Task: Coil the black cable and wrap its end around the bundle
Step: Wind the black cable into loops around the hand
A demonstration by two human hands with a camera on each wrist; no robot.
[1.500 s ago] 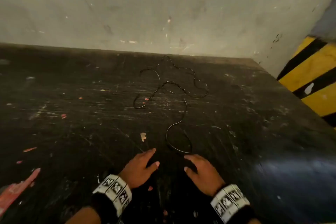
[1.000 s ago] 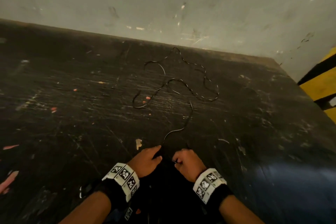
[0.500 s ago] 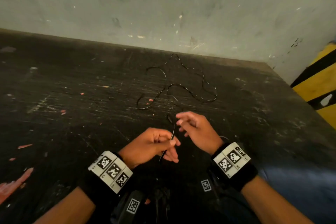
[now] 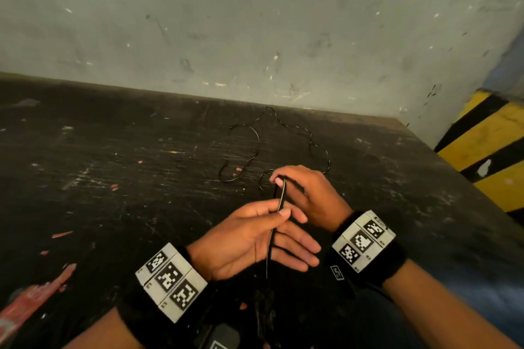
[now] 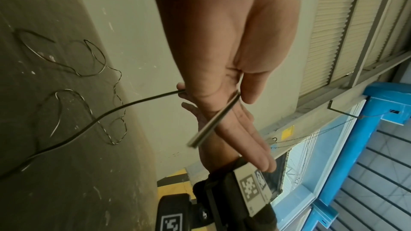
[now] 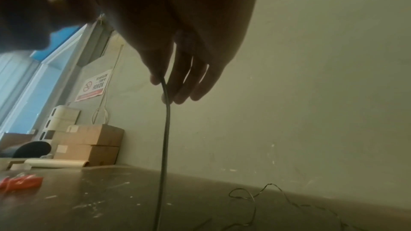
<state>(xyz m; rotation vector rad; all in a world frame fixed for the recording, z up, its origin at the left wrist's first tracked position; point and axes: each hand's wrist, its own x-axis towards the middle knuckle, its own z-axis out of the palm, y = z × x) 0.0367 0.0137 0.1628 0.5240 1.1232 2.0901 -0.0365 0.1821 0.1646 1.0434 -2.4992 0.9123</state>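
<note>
The thin black cable (image 4: 256, 147) lies in loose bends on the dark, scratched table (image 4: 113, 178) near the wall. Its near part is lifted off the surface. My left hand (image 4: 280, 214) lies palm up with straight fingers, its thumb pinching the cable against them. A short end (image 5: 213, 124) sticks out past that thumb. Just beyond, my right hand (image 4: 279, 180) pinches the same cable between thumb and fingertip. A short taut stretch (image 4: 280, 195) runs between the hands. In the right wrist view the cable (image 6: 165, 138) hangs from the fingers (image 6: 177, 94) down to the table.
A grey wall (image 4: 255, 22) closes off the table's far side. A yellow-and-black striped barrier (image 4: 487, 150) stands past the right edge. Red scraps (image 4: 25, 303) lie at the near left. Cardboard boxes (image 6: 89, 143) and an orange packet (image 6: 20, 182) sit far left.
Both hands have taken hold of the cable's near end and lifted it. My right hand has moved away from the left, drawing a short stretch taut. The left fingers have straightened.
</note>
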